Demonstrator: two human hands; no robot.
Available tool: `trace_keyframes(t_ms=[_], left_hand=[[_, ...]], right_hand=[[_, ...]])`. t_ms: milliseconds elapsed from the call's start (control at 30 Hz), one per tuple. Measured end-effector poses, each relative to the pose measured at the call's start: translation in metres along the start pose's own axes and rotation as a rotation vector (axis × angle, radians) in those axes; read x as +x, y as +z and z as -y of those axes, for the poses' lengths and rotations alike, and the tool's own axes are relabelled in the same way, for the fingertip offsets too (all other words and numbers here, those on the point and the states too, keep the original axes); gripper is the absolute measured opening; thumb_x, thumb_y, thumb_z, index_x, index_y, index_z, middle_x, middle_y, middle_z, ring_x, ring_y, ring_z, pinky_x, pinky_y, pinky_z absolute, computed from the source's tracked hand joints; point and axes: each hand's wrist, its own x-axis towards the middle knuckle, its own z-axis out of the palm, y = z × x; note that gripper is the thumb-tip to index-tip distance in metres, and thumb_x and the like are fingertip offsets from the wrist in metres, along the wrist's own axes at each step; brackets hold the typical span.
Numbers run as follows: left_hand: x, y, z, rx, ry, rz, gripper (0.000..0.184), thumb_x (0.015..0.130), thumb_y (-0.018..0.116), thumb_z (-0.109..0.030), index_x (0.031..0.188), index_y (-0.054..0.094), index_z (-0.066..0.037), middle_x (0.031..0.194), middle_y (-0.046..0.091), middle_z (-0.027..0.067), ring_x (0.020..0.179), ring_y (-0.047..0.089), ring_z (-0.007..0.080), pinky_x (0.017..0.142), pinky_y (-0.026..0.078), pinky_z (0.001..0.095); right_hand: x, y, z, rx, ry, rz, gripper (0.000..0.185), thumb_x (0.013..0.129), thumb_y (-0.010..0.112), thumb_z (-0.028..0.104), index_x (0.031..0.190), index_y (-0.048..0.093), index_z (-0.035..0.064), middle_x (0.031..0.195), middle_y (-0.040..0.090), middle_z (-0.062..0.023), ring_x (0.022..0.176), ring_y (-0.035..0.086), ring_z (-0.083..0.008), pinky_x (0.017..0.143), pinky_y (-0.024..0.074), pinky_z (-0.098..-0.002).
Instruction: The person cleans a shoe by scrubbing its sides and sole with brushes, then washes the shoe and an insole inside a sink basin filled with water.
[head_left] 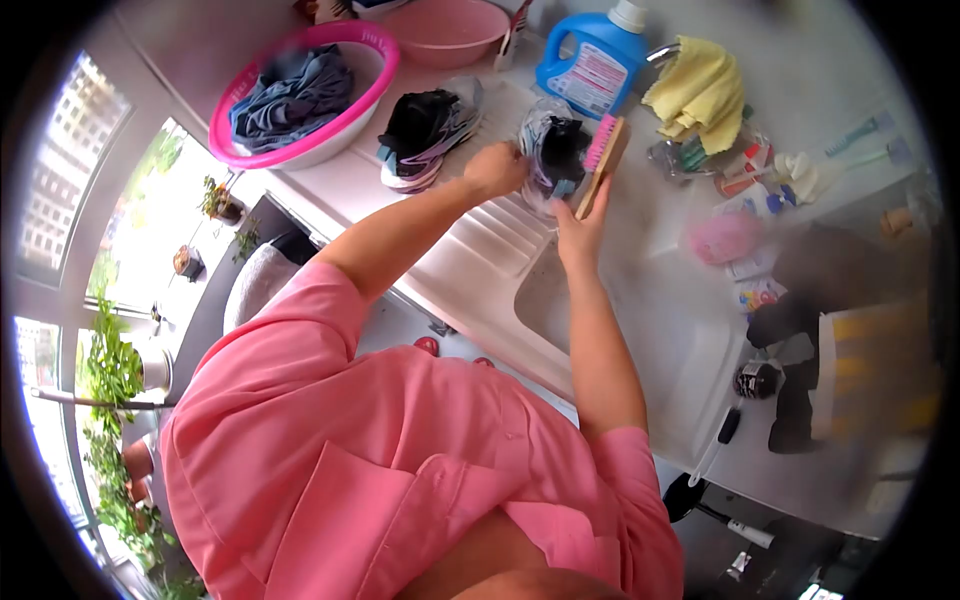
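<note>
The right hand [583, 232] is gripping 1 brush [606, 168] beside 1 shoe [558, 152] on the drainboard [470, 245], the left hand [495, 170] is curling closed opposite, and 1 other shoe [422, 130] is lying near 2 basins [382, 48].

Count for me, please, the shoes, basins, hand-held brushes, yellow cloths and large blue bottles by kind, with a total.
Shoes: 2
Basins: 2
Brush, in the right hand: 1
Yellow cloth: 1
Large blue bottle: 1
Total: 7
</note>
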Motion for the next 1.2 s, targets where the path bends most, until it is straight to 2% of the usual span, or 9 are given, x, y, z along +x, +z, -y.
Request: trace_keyframes(t_ms=[167, 233, 367, 600, 767, 933, 1033, 1100, 1200], left_hand=[[-0.069, -0.071, 0.003, 0.139, 0.564, -0.59, 0.02, 0.08, 0.059, -0.019, 0.095, 0.063, -0.007, 0.088, 0.061, 0.0113, 0.09, 0.057, 0.0329, 0.078, 0.045, 0.0413], [-0.086, -0.123, 0.005, 0.281, 0.478, -0.677, 0.024, 0.079, 0.062, -0.024, 0.096, 0.064, -0.007, 0.095, 0.06, 0.0097, 0.096, 0.054, 0.0305, 0.083, 0.044, 0.0398], [-0.091, -0.157, 0.054, 0.075, 0.124, -0.213, 0.038, 0.076, 0.066, -0.032, 0.102, 0.06, -0.005, 0.111, 0.054, 0.0149, 0.104, 0.052, 0.0337, 0.089, 0.043, 0.0385], [-0.115, -0.105, 0.022, 0.116, 0.11, -0.286, 0.036, 0.076, 0.068, -0.026, 0.105, 0.058, -0.009, 0.114, 0.049, 0.0163, 0.09, 0.059, 0.0354, 0.079, 0.049, 0.0417], [-0.113, -0.118, 0.019, 0.137, 0.018, -0.277, 0.037, 0.077, 0.065, -0.039, 0.102, 0.061, -0.012, 0.109, 0.055, 0.011, 0.08, 0.06, 0.0339, 0.07, 0.051, 0.0391], [-0.038, -0.129, 0.034, 0.517, 0.476, -0.631, 0.03, 0.074, 0.068, -0.034, 0.095, 0.064, -0.012, 0.085, 0.062, 0.0105, 0.08, 0.06, 0.0314, 0.074, 0.049, 0.0395], [-0.011, -0.131, 0.035, 0.601, 0.517, -0.344, 0.03, 0.077, 0.062, -0.034, 0.098, 0.064, -0.013, 0.097, 0.063, 0.0111, 0.089, 0.06, 0.0295, 0.077, 0.047, 0.0417], [-0.008, -0.143, 0.029, 0.386, 0.184, -0.068, 0.028, 0.078, 0.06, -0.034, 0.097, 0.064, -0.014, 0.093, 0.064, 0.0115, 0.087, 0.06, 0.0298, 0.078, 0.047, 0.0415], [0.0, -0.146, 0.039, 0.273, 0.201, -0.044, 0.029, 0.078, 0.059, -0.036, 0.095, 0.066, -0.013, 0.09, 0.065, 0.0124, 0.086, 0.06, 0.0308, 0.077, 0.046, 0.0413]], right_hand=[[0.004, -0.007, 0.017, -0.213, -0.023, -0.014, 0.072, 0.083, 0.058, 0.011, 0.143, 0.018, 0.011, 0.132, 0.045, -0.0212, 0.116, 0.05, -0.0331, 0.095, 0.0398, -0.0362], [-0.006, -0.017, 0.035, -0.167, -0.071, -0.03, 0.069, 0.083, 0.054, 0.01, 0.143, 0.019, 0.0104, 0.131, 0.045, -0.0216, 0.114, 0.051, -0.0337, 0.095, 0.0399, -0.0372], [-0.006, -0.024, 0.062, -0.109, -0.356, 0.173, 0.059, 0.081, 0.048, 0.002, 0.137, 0.032, 0.0026, 0.128, 0.048, -0.0198, 0.112, 0.052, -0.0311, 0.093, 0.0415, -0.036], [0.015, 0.001, 0.137, 0.051, 0.206, 0.816, 0.047, 0.084, 0.053, 0.011, 0.129, 0.044, 0.0012, 0.077, 0.056, -0.0019, 0.059, 0.051, -0.0046, 0.047, 0.0376, -0.0174], [0.032, -0.014, 0.148, -0.045, 0.25, 0.854, 0.047, 0.085, 0.052, 0.018, 0.129, 0.046, 0.0028, 0.077, 0.057, -0.0055, 0.06, 0.054, -0.0072, 0.046, 0.0397, -0.0197], [0.029, -0.016, 0.153, 0.017, 0.288, 0.779, 0.048, 0.088, 0.05, 0.021, 0.132, 0.043, 0.005, 0.082, 0.06, -0.0052, 0.064, 0.055, -0.0078, 0.048, 0.0402, -0.0207], [0.022, -0.022, 0.162, -0.068, 0.229, 0.771, 0.048, 0.087, 0.052, 0.021, 0.133, 0.044, 0.0086, 0.083, 0.06, -0.0029, 0.065, 0.053, -0.0061, 0.048, 0.038, -0.0197], [0.016, -0.036, 0.166, -0.277, 0.103, 0.731, 0.046, 0.087, 0.053, 0.018, 0.133, 0.046, 0.0111, 0.083, 0.058, -0.0006, 0.064, 0.05, -0.0046, 0.048, 0.0356, -0.0193], [0.014, -0.049, 0.186, -0.29, 0.127, 0.715, 0.043, 0.084, 0.055, 0.009, 0.127, 0.051, 0.0055, 0.077, 0.056, 0.0006, 0.06, 0.045, -0.0055, 0.056, 0.0395, -0.0201]])
